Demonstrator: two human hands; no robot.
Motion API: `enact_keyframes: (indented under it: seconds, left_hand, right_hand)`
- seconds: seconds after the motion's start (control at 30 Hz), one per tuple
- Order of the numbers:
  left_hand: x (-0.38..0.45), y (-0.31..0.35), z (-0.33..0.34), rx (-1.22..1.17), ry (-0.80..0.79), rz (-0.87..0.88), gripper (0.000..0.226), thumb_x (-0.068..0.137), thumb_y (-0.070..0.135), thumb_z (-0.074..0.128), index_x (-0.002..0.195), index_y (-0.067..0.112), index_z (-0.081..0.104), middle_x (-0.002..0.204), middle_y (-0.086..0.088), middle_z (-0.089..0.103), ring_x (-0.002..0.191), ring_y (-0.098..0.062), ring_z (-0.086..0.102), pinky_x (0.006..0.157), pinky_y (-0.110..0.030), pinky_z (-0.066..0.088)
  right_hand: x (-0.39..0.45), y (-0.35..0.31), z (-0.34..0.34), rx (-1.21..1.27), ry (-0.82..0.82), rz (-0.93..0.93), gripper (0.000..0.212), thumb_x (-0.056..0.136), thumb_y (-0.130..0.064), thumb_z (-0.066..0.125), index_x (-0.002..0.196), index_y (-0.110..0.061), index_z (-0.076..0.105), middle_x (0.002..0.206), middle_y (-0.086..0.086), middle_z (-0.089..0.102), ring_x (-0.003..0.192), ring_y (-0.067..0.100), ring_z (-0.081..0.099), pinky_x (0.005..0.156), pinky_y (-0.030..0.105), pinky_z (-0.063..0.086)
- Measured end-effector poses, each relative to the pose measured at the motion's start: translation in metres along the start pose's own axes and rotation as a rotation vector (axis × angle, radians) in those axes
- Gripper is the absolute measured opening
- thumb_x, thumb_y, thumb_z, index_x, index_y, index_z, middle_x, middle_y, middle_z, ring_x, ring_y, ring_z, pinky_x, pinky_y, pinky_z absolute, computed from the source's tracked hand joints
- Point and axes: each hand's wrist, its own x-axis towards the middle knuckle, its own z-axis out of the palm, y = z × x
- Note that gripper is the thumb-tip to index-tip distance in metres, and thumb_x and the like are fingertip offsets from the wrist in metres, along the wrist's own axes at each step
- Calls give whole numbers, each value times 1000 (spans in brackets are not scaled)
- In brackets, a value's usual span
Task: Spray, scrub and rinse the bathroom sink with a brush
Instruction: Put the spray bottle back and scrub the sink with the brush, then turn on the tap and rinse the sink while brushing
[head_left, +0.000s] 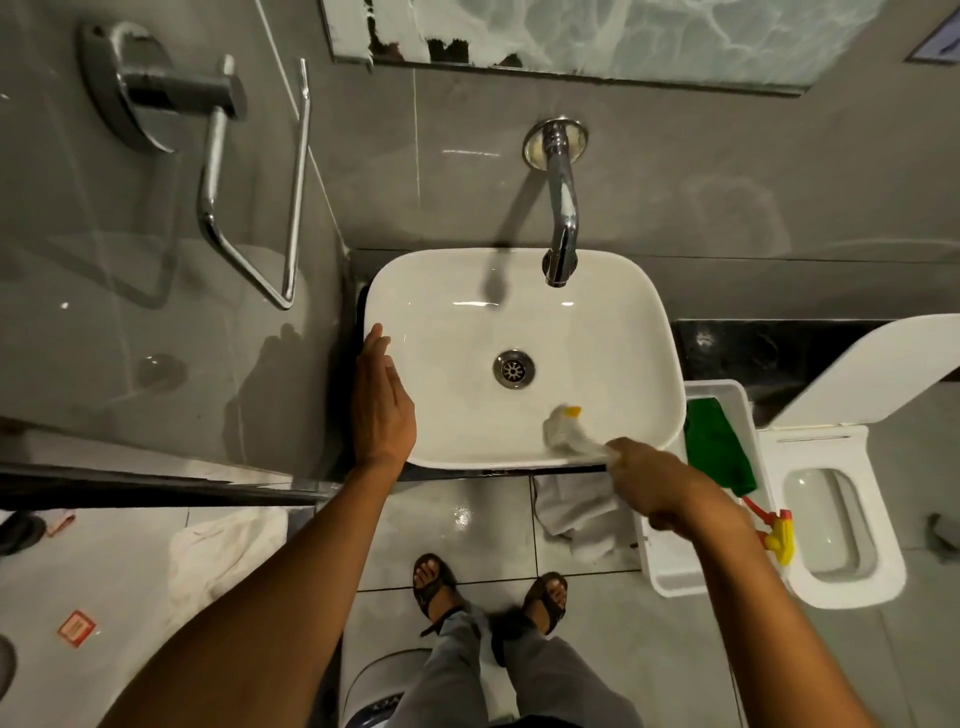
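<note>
A white countertop sink (447, 291) fills the middle of the head view, with a metal drain (514, 368) at its centre and a chrome wall tap (561, 208) reaching over its back edge. My right hand (654, 478) grips a brush (563, 428) with pale bristles and a yellow tip. The brush head, blurred, presses on the inside of the sink's front right wall. My left hand (382, 400) lies flat on the sink's left rim, fingers together, holding nothing. A green spray bottle (719, 449) with a red and yellow trigger lies in a white tray to the right.
The white tray (670, 571) stands between sink and toilet (841, 519), whose lid is raised. A chrome towel bar (249, 208) hangs on the left wall. A white cloth (576, 519) lies on the floor tiles under the sink. My sandalled feet (488, 592) stand below.
</note>
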Motion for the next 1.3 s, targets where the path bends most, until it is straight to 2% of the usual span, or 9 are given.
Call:
enact_keyframes:
  seconds: [0.1,0.23,0.37,0.47,0.6,0.67,0.77,0.93,1.3]
  left_hand:
    - [0,3,-1,-17,-11,2,41,117,16,33,153,4,49,169,-10,42,156,-27,42,128,-37,35]
    - [-2,12,-6,59,-40,3,45,115,28,43,154,4,49,168,-12,44,153,-32,46,125,-43,40]
    - [-3,21,-12,209,-108,22,54,112,36,49,155,2,48,169,-16,42,156,-36,41,132,-53,24]
    - [-1,39,-16,273,-87,18,51,111,39,51,150,4,54,166,-14,47,157,-31,42,134,-54,8]
    - [15,79,-16,192,-121,63,43,106,52,56,121,12,66,105,-12,76,102,-35,72,98,-48,52]
    - [26,110,-13,229,-218,79,49,101,68,55,93,20,62,71,-3,66,76,-30,67,73,-39,53]
    - [39,157,-3,237,-203,184,65,88,82,60,61,24,51,53,9,48,62,-22,58,63,-30,39]
    - [47,213,20,300,-201,174,68,81,86,64,63,21,55,63,-1,63,66,-25,62,64,-34,48]
    - [50,246,40,351,-185,27,31,95,41,69,88,10,65,89,-11,66,83,-32,64,69,-36,45]
  right_hand:
    - [-11,-23,19,15,-40,-139,44,110,-23,38,152,-16,49,133,19,68,93,26,55,90,42,56]
    - [-11,-58,41,363,-291,-217,41,110,-27,39,151,-26,46,83,6,56,54,14,46,41,23,40]
    - [-9,-81,50,513,-318,-223,52,107,-23,42,158,-28,40,86,12,54,54,16,44,46,28,38]
    - [-13,-76,48,514,-215,-226,41,106,-26,45,142,-7,49,86,14,58,56,19,52,60,39,44]
    - [-18,-53,46,544,-141,-237,30,105,-33,48,121,-9,52,83,11,58,64,20,54,59,34,44]
    - [-20,-42,44,602,-110,-240,26,106,-34,49,117,-11,51,82,8,56,64,19,52,53,31,40]
    - [-21,-31,44,665,-23,-262,33,108,-35,49,125,-7,53,96,11,59,74,24,56,67,40,50]
    - [-21,-22,46,722,80,-307,35,109,-37,49,127,-7,52,100,8,61,79,22,58,73,40,53]
    - [-11,-15,46,722,150,-367,34,109,-37,48,127,-9,53,103,6,63,74,11,58,60,28,47]
